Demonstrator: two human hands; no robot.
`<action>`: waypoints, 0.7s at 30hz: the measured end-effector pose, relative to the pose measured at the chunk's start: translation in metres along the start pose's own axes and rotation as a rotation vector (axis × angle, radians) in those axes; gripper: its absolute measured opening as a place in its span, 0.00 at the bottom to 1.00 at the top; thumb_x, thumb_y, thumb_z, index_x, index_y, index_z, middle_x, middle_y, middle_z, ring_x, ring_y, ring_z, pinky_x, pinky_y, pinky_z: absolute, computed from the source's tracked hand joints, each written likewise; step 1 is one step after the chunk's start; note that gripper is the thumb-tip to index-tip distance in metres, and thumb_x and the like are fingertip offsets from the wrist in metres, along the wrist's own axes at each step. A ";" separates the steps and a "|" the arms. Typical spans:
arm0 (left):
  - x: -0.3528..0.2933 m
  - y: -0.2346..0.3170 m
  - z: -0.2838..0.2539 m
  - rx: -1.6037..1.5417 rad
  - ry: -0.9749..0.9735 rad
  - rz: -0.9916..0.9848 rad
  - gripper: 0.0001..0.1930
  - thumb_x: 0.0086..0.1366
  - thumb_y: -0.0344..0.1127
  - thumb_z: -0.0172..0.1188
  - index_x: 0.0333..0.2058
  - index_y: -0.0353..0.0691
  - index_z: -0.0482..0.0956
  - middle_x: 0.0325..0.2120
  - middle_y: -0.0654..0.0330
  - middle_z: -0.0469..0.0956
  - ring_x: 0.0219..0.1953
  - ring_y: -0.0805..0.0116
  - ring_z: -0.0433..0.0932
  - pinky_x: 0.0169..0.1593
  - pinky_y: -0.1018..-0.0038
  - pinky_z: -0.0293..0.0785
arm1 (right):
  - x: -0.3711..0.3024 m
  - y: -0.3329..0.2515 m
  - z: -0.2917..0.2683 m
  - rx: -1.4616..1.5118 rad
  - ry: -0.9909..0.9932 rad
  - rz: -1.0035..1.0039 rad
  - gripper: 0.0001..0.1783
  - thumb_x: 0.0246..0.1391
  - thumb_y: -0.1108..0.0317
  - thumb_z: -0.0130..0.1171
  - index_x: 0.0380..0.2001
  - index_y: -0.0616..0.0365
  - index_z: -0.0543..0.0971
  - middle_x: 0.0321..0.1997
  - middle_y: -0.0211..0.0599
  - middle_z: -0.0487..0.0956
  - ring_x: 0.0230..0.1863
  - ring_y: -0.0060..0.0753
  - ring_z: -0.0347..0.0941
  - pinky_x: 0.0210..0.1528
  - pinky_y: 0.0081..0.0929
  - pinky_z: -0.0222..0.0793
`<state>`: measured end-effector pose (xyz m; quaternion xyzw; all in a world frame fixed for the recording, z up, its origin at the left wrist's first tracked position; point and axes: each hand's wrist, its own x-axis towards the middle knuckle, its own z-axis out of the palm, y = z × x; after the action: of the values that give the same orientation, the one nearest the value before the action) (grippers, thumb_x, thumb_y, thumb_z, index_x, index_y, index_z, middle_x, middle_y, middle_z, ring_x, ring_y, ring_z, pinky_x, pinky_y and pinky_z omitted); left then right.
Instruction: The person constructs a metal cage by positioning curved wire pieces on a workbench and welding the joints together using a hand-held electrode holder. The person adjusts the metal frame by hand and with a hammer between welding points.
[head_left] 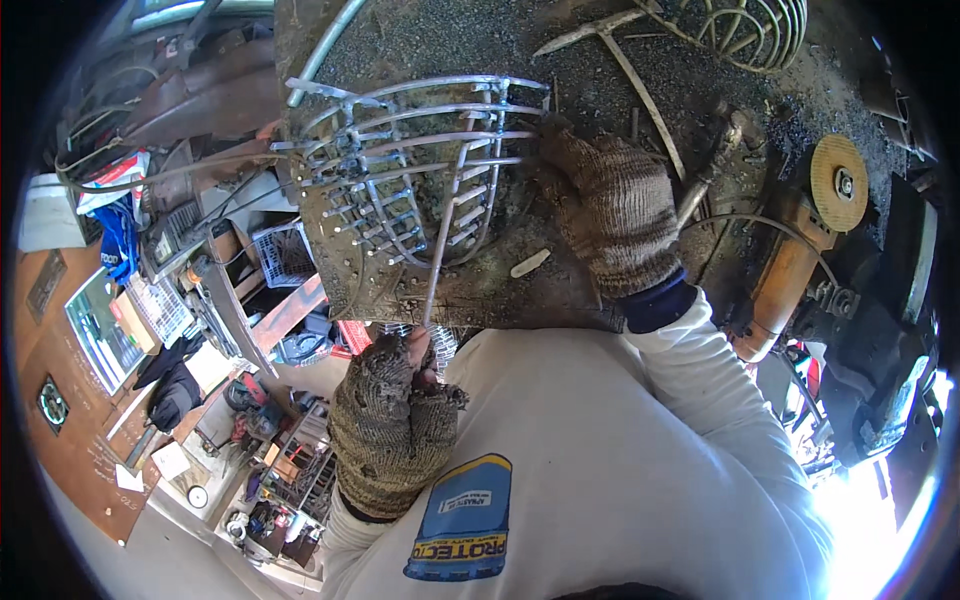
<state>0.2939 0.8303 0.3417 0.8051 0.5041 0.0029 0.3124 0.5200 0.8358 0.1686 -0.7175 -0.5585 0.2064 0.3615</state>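
Wirework in the form of a curved metal rod frame [410, 170], bare grey steel with short crossbars, is lying on the gritty workbench [600, 60]. Left hand [392, 425], gloved, is closing around a thin rod [437, 255] at 6 o'clock. Right hand [610, 205] is pressing half-open fingers against the frame's 3 o'clock edge. An angle grinder [800, 240] is resting beyond.

Wire cage [420, 170] on our workbench [480, 40]; angle grinder [800, 240] right of it, second cage [750, 30] behind.
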 end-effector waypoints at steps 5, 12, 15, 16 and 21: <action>-0.012 -0.013 0.009 0.030 0.055 -0.045 0.22 0.56 0.27 0.65 0.51 0.35 0.80 0.40 0.51 0.81 0.31 0.63 0.82 0.37 0.69 0.80 | -0.001 0.005 0.003 -0.028 -0.049 -0.031 0.18 0.53 0.59 0.67 0.46 0.53 0.84 0.38 0.44 0.85 0.39 0.48 0.82 0.42 0.40 0.77; -0.012 -0.013 0.007 -0.044 0.040 -0.095 0.23 0.57 0.25 0.63 0.53 0.36 0.78 0.41 0.50 0.81 0.34 0.59 0.83 0.39 0.69 0.80 | 0.002 -0.003 -0.005 0.003 -0.089 0.032 0.18 0.53 0.59 0.67 0.47 0.52 0.84 0.40 0.44 0.84 0.41 0.48 0.81 0.43 0.40 0.77; -0.012 -0.013 0.009 -0.026 0.057 -0.060 0.22 0.57 0.24 0.62 0.53 0.36 0.78 0.42 0.49 0.81 0.36 0.57 0.83 0.40 0.68 0.80 | 0.000 -0.002 -0.004 0.026 -0.012 -0.028 0.18 0.54 0.59 0.66 0.47 0.51 0.84 0.41 0.44 0.84 0.42 0.47 0.81 0.44 0.40 0.77; -0.013 -0.013 0.010 -0.027 0.072 -0.059 0.22 0.57 0.24 0.62 0.53 0.36 0.79 0.42 0.48 0.81 0.37 0.55 0.83 0.40 0.67 0.80 | -0.001 -0.002 -0.003 0.024 -0.009 -0.030 0.18 0.54 0.59 0.66 0.47 0.51 0.84 0.41 0.44 0.84 0.42 0.47 0.81 0.44 0.40 0.77; -0.012 -0.018 0.011 0.016 0.077 -0.011 0.21 0.58 0.24 0.61 0.52 0.36 0.79 0.41 0.49 0.81 0.39 0.51 0.82 0.43 0.64 0.79 | -0.002 0.000 -0.004 -0.044 -0.041 -0.016 0.18 0.55 0.58 0.65 0.47 0.52 0.84 0.40 0.44 0.84 0.42 0.48 0.81 0.44 0.40 0.77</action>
<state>0.2766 0.8200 0.3270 0.8043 0.5200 0.0279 0.2863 0.5223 0.8330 0.1712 -0.7163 -0.5760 0.2060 0.3356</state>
